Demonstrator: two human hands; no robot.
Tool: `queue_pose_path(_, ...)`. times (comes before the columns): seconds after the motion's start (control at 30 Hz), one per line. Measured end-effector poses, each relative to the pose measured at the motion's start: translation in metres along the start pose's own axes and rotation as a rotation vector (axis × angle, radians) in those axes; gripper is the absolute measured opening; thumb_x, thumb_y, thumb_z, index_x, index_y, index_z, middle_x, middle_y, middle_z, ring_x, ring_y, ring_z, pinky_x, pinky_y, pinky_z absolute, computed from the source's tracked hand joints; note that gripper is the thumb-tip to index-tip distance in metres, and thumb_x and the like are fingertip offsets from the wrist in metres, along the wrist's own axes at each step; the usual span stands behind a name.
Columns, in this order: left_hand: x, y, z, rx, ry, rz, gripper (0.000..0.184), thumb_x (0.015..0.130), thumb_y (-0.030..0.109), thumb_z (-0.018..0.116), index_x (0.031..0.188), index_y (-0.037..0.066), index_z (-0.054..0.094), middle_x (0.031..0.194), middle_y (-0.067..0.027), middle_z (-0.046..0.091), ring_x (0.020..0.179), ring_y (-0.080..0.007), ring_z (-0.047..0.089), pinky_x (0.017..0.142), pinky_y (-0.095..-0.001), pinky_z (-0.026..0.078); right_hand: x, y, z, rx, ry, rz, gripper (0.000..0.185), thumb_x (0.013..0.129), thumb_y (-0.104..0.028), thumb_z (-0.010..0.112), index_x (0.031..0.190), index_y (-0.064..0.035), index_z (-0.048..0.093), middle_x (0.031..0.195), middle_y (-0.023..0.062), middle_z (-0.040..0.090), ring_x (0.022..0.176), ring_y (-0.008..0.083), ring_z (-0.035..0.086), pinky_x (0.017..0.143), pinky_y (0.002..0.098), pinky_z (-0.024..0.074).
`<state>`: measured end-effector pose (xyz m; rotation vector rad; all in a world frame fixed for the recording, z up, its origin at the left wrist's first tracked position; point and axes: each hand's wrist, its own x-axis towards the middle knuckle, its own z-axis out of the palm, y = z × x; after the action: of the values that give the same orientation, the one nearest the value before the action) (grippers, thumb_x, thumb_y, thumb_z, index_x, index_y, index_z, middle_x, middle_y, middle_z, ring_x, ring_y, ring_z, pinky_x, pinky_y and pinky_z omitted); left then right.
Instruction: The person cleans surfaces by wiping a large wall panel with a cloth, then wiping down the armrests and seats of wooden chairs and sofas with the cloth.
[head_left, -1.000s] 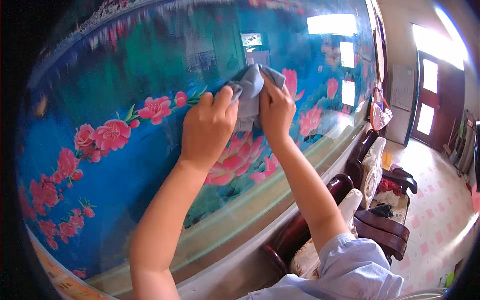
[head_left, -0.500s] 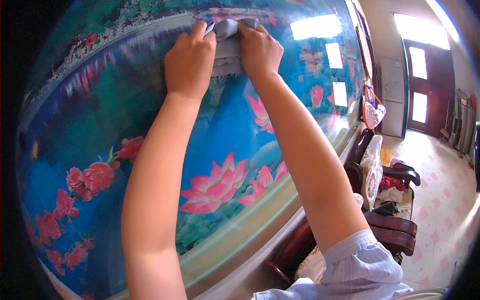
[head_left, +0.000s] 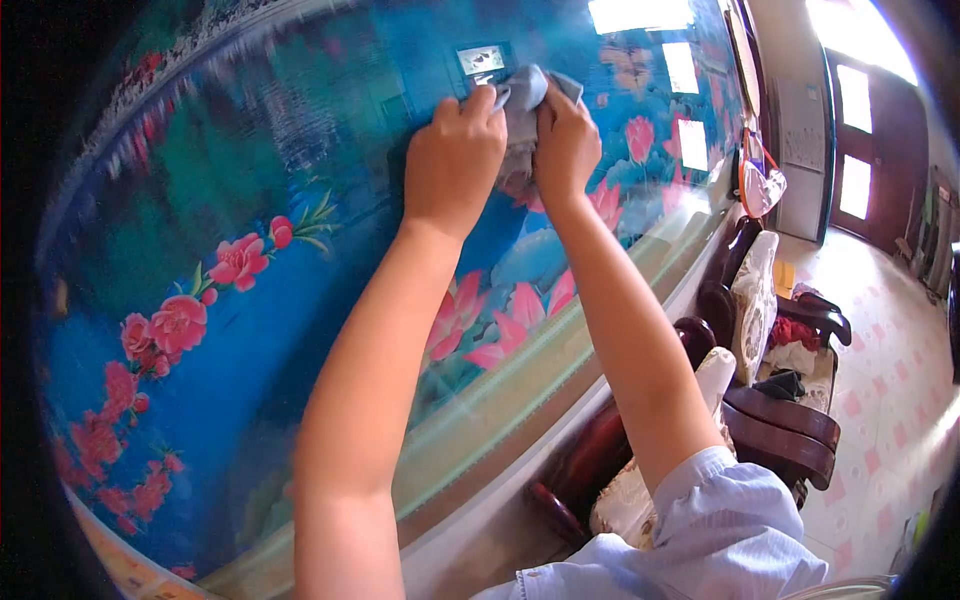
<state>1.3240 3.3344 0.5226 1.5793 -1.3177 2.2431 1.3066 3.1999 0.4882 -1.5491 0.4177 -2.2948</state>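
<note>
A grey cloth (head_left: 524, 90) is bunched between my two hands against a glossy wall picture (head_left: 370, 270) of pink flowers on blue water. My left hand (head_left: 455, 165) grips the cloth's left end, fingers curled. On the other side, my right hand (head_left: 568, 150) pinches the right end, close to the left hand. The cloth's lower part hangs between the wrists and seems to lie against the shiny surface. Both fingertips are partly hidden by the cloth and knuckles.
Below the picture runs a pale, glossy border (head_left: 530, 385). A dark wooden sofa (head_left: 780, 430) with patterned cushions (head_left: 755, 300) and clothes stands at the right. Beyond it are a tiled floor (head_left: 890, 370) and a dark door (head_left: 875, 150). A bag (head_left: 762, 190) hangs by the wall.
Both hands have moved down and to the right across the picture with the cloth between them. The camera view has shifted slightly.
</note>
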Motion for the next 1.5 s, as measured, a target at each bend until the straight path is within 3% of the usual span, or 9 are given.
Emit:
queue_pose_path(0.23, -0.069, 0.028, -0.033, -0.002, -0.233, 0.099, 0.006, 0.085, 0.018, 0.062, 0.084, 0.012, 0.063, 0.097, 0.0011, 0.055, 0.074, -0.0172, 0.056, 0.056, -0.0276, 0.055, -0.086, 0.011, -0.043, 0.005, -0.089, 0.087, 0.029, 0.090, -0.018, 0.057, 0.118, -0.0219, 0.066, 0.107, 0.0125, 0.066, 0.086, 0.0350, 0.066, 0.071, 0.0412, 0.0535)
queue_pose_path(0.57, -0.178, 0.045, -0.095, -0.098, -0.384, 0.206, 0.010, 0.084, 0.020, 0.065, 0.084, 0.009, 0.064, 0.097, 0.0012, 0.055, 0.078, -0.0177, 0.055, 0.058, -0.0297, 0.052, -0.201, 0.008, -0.107, 0.071, -0.286, 0.067, 0.040, 0.085, -0.008, 0.059, 0.123, -0.0192, 0.063, 0.110, 0.0137, 0.065, 0.089, 0.0345, 0.065, 0.073, 0.0412, 0.0533)
queue_pose_path(0.7, -0.157, 0.019, -0.099, -0.003, -0.332, 0.236, 0.015, 0.083, 0.019, 0.062, 0.096, 0.011, 0.064, 0.098, 0.0027, 0.054, 0.078, -0.0147, 0.055, 0.053, -0.0274, 0.051, -0.178, -0.006, -0.101, 0.044, -0.300, -0.041, 0.043, 0.085, -0.010, 0.058, 0.126, -0.0200, 0.060, 0.108, 0.0149, 0.065, 0.087, 0.0359, 0.065, 0.073, 0.0428, 0.0533)
queue_pose_path(0.87, -0.102, -0.027, -0.102, 0.161, -0.234, 0.079, 0.015, 0.085, 0.017, 0.061, 0.099, 0.017, 0.066, 0.098, 0.0044, 0.056, 0.076, -0.0142, 0.057, 0.055, -0.0256, 0.052, -0.099, -0.049, -0.064, 0.054, -0.337, -0.090, 0.035, 0.086, -0.019, 0.060, 0.120, -0.0212, 0.063, 0.105, 0.0144, 0.066, 0.084, 0.0359, 0.066, 0.069, 0.0434, 0.0531)
queue_pose_path(0.93, -0.104, -0.032, -0.102, 0.108, -0.173, -0.045, 0.031, 0.083, 0.010, 0.057, 0.113, 0.017, 0.064, 0.104, -0.0006, 0.056, 0.078, -0.0186, 0.058, 0.067, -0.0295, 0.054, -0.088, -0.061, -0.056, 0.057, -0.257, -0.167, 0.033, 0.086, -0.021, 0.060, 0.118, -0.0220, 0.064, 0.103, 0.0135, 0.066, 0.083, 0.0354, 0.066, 0.068, 0.0433, 0.0532)
queue_pose_path(0.97, -0.109, -0.029, -0.097, 0.147, -0.102, -0.014, 0.008, 0.084, 0.017, 0.062, 0.091, 0.015, 0.066, 0.095, 0.0031, 0.056, 0.073, -0.0153, 0.056, 0.056, -0.0246, 0.052, -0.094, -0.060, -0.057, 0.060, -0.274, -0.162, 0.033, 0.086, -0.021, 0.060, 0.118, -0.0220, 0.064, 0.103, 0.0135, 0.066, 0.083, 0.0354, 0.066, 0.068, 0.0433, 0.0532)
queue_pose_path(1.07, -0.133, -0.006, -0.104, 0.035, -0.294, -0.056, 0.024, 0.084, 0.012, 0.059, 0.107, 0.015, 0.065, 0.103, -0.0006, 0.056, 0.077, -0.0193, 0.056, 0.068, -0.0299, 0.053, -0.123, -0.043, -0.062, 0.073, -0.276, -0.117, 0.035, 0.086, -0.020, 0.060, 0.120, -0.0226, 0.064, 0.105, 0.0131, 0.066, 0.083, 0.0354, 0.066, 0.067, 0.0432, 0.0534)
queue_pose_path(1.33, -0.226, 0.070, -0.118, -0.133, -0.494, 0.137, 0.020, 0.083, 0.023, 0.066, 0.094, 0.006, 0.064, 0.105, -0.0009, 0.055, 0.078, -0.0181, 0.055, 0.055, -0.0290, 0.051, -0.263, 0.019, -0.134, 0.013, -0.411, 0.154, 0.044, 0.087, -0.009, 0.056, 0.131, -0.0163, 0.057, 0.119, 0.0188, 0.061, 0.094, 0.0388, 0.064, 0.076, 0.0435, 0.0528)
queue_pose_path(1.5, -0.274, 0.082, -0.143, -0.176, -0.629, 0.197, 0.021, 0.084, 0.023, 0.065, 0.093, 0.005, 0.064, 0.106, -0.0010, 0.055, 0.079, -0.0174, 0.055, 0.053, -0.0294, 0.050, -0.300, 0.023, -0.170, 0.006, -0.558, 0.118, 0.044, 0.087, -0.007, 0.056, 0.131, -0.0147, 0.057, 0.119, 0.0191, 0.061, 0.099, 0.0364, 0.064, 0.080, 0.0415, 0.0522)
